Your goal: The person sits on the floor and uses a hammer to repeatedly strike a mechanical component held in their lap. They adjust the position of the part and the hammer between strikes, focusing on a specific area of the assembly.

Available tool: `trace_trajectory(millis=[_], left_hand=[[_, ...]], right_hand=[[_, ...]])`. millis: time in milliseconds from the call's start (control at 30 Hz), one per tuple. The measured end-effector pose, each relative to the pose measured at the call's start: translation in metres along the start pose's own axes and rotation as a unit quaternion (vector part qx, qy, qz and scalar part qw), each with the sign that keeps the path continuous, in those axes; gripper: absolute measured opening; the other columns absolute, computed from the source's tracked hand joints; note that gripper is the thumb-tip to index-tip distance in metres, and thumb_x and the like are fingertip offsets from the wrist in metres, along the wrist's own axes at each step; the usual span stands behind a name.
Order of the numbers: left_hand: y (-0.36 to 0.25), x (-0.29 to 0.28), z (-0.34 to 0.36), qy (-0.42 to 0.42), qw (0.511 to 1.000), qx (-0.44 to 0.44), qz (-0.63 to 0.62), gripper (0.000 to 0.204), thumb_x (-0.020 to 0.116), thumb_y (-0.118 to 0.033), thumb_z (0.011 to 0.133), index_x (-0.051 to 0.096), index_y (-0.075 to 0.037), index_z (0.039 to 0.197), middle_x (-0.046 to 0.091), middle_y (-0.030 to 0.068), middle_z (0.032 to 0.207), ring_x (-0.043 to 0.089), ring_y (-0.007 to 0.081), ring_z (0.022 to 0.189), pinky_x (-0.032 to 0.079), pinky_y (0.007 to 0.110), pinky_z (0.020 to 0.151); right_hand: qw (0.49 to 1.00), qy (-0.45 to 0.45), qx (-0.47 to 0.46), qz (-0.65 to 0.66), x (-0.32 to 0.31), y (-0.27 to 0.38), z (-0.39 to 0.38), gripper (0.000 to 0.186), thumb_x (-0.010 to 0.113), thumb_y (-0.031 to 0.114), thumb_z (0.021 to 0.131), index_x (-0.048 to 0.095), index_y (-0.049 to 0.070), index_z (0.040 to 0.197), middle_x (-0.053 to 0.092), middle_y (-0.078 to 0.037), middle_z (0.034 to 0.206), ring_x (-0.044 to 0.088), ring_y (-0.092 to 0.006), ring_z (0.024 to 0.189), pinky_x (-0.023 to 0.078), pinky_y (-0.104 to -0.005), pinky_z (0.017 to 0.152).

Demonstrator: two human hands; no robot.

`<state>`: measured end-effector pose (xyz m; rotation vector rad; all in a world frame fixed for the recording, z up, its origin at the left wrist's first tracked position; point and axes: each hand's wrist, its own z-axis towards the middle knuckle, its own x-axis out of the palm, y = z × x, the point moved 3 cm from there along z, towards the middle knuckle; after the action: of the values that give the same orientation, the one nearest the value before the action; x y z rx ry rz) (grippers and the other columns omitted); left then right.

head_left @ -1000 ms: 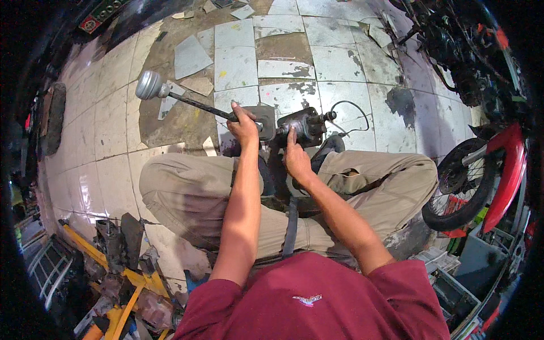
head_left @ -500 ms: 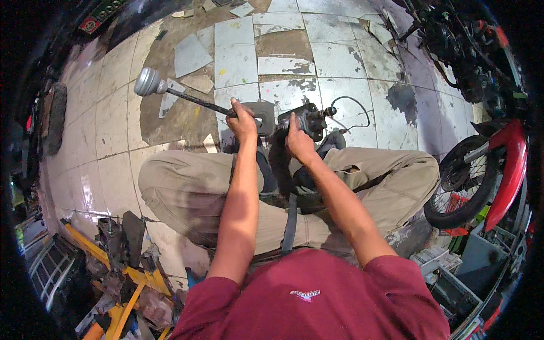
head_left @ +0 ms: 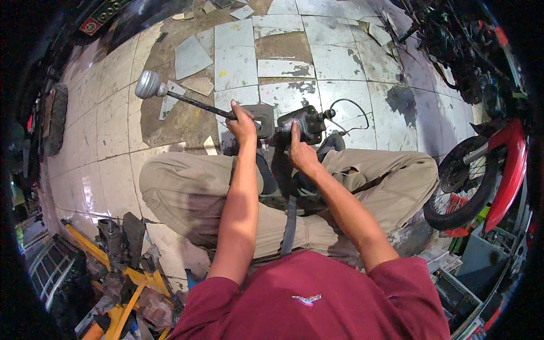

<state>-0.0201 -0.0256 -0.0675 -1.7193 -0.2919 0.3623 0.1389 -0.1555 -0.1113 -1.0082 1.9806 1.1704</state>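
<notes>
in the head view, the left hand is wrapped around the lower part of a black rod, thumb laid along it; its fingers look closed on the shaft. the rod slants up and left to a grey ribbed end, over broken floor tiles. beside that hand is a dark flat plate; whether it joins the rod, i cannot tell.

the right hand has its index finger stretched out onto a dark metal part, just right of the plate and ahead of the shoes. its other fingers curl under, and i cannot tell if they grip anything. a thin black cable loops out to the right of the part.

for good control, i'd judge the left grip wants to be firm, since the bulky end sits far out and probably pulls the rod round. the pointing finger is best pressed lightly, clear of edges, with the cable free of the work.
</notes>
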Motion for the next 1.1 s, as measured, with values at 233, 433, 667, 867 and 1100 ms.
trace_trajectory(millis=[233, 433, 667, 867, 1100], left_hand=[[0.004, 0.000, 0.000, -0.024, 0.999, 0.000, 0.025, 0.066, 0.042, -0.046, 0.098, 0.048, -0.003, 0.049, 0.053, 0.0082, 0.048, 0.053, 0.0254, 0.051, 0.044, 0.040, 0.060], [0.006, -0.001, 0.002, -0.003, 0.999, 0.008, 0.038, 0.067, 0.041, -0.047, 0.098, 0.049, -0.001, 0.049, 0.053, 0.0080, 0.048, 0.054, 0.0257, 0.052, 0.044, 0.041, 0.063], [0.006, 0.001, 0.002, -0.007, 1.000, -0.010, 0.024, 0.067, 0.041, -0.047, 0.098, 0.048, -0.001, 0.050, 0.053, 0.0083, 0.048, 0.055, 0.0258, 0.052, 0.044, 0.041, 0.063], [0.005, 0.001, 0.002, -0.009, 1.000, -0.012, 0.013, 0.066, 0.042, -0.046, 0.098, 0.048, -0.002, 0.049, 0.053, 0.0081, 0.048, 0.053, 0.0248, 0.051, 0.043, 0.040, 0.061], [0.004, -0.001, 0.003, 0.005, 0.999, -0.017, 0.030, 0.065, 0.042, -0.045, 0.098, 0.048, -0.001, 0.050, 0.054, 0.0095, 0.050, 0.054, 0.0253, 0.053, 0.044, 0.040, 0.062]], right_hand=[[1.000, -0.004, -0.018, 0.000, -0.002, 0.008, 0.006, 0.089, 0.049, 0.011, 0.084, -0.013, 0.000, 0.147, 0.065, -0.031, 0.083, 0.064, -0.0460, 0.067, 0.050, -0.0555, 0.059], [0.999, -0.024, 0.007, 0.021, -0.003, -0.002, 0.031, 0.090, 0.052, 0.012, 0.082, -0.009, -0.004, 0.146, 0.064, -0.032, 0.077, 0.064, -0.0459, 0.067, 0.051, -0.0539, 0.061], [1.000, -0.010, 0.011, 0.021, 0.009, 0.018, 0.005, 0.089, 0.053, 0.016, 0.084, -0.008, -0.004, 0.146, 0.064, -0.031, 0.076, 0.064, -0.0453, 0.066, 0.052, -0.0533, 0.063], [0.999, -0.020, 0.029, 0.020, 0.002, 0.020, 0.014, 0.082, 0.047, 0.011, 0.084, -0.003, -0.002, 0.148, 0.066, -0.029, 0.082, 0.067, -0.0423, 0.071, 0.054, -0.0517, 0.063], [0.997, -0.042, 0.050, 0.041, 0.002, 0.005, 0.022, 0.090, 0.054, 0.019, 0.085, -0.008, -0.002, 0.147, 0.065, -0.030, 0.080, 0.064, -0.0450, 0.070, 0.052, -0.0523, 0.063]])
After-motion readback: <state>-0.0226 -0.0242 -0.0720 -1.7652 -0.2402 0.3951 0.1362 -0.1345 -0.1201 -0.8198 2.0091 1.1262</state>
